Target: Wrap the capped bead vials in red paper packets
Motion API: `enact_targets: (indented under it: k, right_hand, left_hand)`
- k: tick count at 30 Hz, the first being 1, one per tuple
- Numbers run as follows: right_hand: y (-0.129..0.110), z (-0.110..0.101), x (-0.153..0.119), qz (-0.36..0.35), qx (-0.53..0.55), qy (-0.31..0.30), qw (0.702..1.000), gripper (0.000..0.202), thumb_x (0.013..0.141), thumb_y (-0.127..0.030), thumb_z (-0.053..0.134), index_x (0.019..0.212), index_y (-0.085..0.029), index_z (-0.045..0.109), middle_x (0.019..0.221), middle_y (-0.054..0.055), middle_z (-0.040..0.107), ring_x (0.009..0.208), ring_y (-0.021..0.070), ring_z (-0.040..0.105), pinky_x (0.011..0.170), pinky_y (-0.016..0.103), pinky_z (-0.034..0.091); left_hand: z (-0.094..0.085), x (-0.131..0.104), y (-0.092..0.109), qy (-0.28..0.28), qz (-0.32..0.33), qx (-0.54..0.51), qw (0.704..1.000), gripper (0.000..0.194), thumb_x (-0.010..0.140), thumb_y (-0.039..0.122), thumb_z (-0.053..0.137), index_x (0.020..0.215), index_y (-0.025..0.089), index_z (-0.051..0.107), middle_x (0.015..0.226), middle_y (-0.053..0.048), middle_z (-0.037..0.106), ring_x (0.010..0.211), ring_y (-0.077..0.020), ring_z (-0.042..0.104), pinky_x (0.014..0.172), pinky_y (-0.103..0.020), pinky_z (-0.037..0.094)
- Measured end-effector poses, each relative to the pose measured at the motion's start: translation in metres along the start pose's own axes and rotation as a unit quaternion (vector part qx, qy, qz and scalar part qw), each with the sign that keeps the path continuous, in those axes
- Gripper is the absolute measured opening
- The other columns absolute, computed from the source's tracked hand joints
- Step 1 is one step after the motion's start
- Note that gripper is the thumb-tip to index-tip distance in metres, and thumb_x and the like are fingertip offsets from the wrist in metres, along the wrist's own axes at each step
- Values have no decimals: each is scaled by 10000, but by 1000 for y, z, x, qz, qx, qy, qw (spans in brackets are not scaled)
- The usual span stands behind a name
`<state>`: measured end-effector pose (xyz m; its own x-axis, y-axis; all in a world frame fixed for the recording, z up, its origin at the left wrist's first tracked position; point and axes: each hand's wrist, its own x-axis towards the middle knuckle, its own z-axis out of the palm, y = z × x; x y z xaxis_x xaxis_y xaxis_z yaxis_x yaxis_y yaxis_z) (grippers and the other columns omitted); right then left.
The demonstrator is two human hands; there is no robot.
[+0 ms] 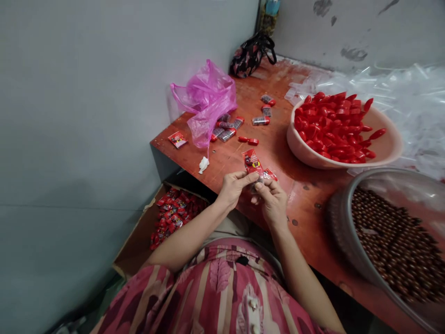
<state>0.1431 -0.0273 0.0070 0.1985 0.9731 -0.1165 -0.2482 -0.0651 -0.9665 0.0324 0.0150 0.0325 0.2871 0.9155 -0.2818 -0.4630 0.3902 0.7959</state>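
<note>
My left hand [233,188] is closed, thumb and fingers pinching a small red printed packet [251,160] above the table's near edge. My right hand [273,200] closes around the lower end of the same packet, its fingertips meeting those of my left hand. What lies inside that lower end is mostly covered by my fingers. Just beyond my right hand, another red packet [270,174] shows on the table. Farther off lie red-capped clear tubes with dark contents [260,120] and loose red caps [248,140].
At right, a pink bowl [292,144] holds red caps, and a grey basin [342,222] holds brown balls. Clear plastic pieces [417,106] lie behind. A pink plastic bag [212,93] sits near the wall. Below left, a cardboard box [134,236] contains red packets.
</note>
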Motion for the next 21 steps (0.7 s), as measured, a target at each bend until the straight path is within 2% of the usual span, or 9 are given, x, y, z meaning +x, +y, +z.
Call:
enact_targets:
  k: [4,8,10,14,16,18,21]
  right_hand:
    - [-5,3,0,8,-18,-10,1000,279,725,-406,740,839,-187,609,594,-49,617,421,80,528,421,202,431]
    - [-13,5,-4,-13,-77,-8,997,267,725,-404,741,834,-190,624,584,-47,615,448,86,537,449,212,457]
    - [-14,5,-3,6,-43,-18,999,271,715,-411,744,804,-190,614,580,-44,619,420,79,526,423,205,444]
    - [-12,5,0,61,58,-41,996,321,669,-433,764,753,-179,588,597,-32,640,358,65,496,351,190,400]
    - [-9,5,0,69,73,-33,994,332,654,-407,785,792,-184,582,604,-39,648,387,77,541,377,187,436]
    - [-5,5,-3,68,87,-32,993,362,655,-372,797,882,-201,573,629,-46,666,458,102,611,449,205,504]
    - [-1,3,-10,59,101,-61,991,404,691,-334,787,1010,-221,568,728,-25,709,615,138,691,608,267,583]
  left_hand:
    - [-4,0,1,21,2,-15,1000,345,615,385,830,695,97,657,622,-9,637,519,-86,564,501,-212,457]
    - [-4,4,0,27,-5,-16,1000,380,594,402,843,703,103,635,589,8,610,464,-71,513,470,-215,426]
    - [-5,4,0,1,-15,-11,1000,383,603,412,834,698,99,634,586,-6,618,454,-89,522,459,-236,434]
    - [-10,0,2,-86,-67,-13,994,427,614,465,809,742,91,647,575,-29,634,438,-140,563,464,-297,483]
    - [-12,-1,4,-98,-78,-6,992,434,613,471,808,731,87,644,536,-20,612,400,-136,542,441,-300,474]
    - [-14,-3,6,-65,-60,3,996,420,598,449,823,693,84,637,524,-13,599,391,-115,520,415,-270,441]
    - [-16,-6,5,31,-25,-4,999,407,525,387,871,653,79,637,584,-26,630,485,-107,564,461,-235,449]
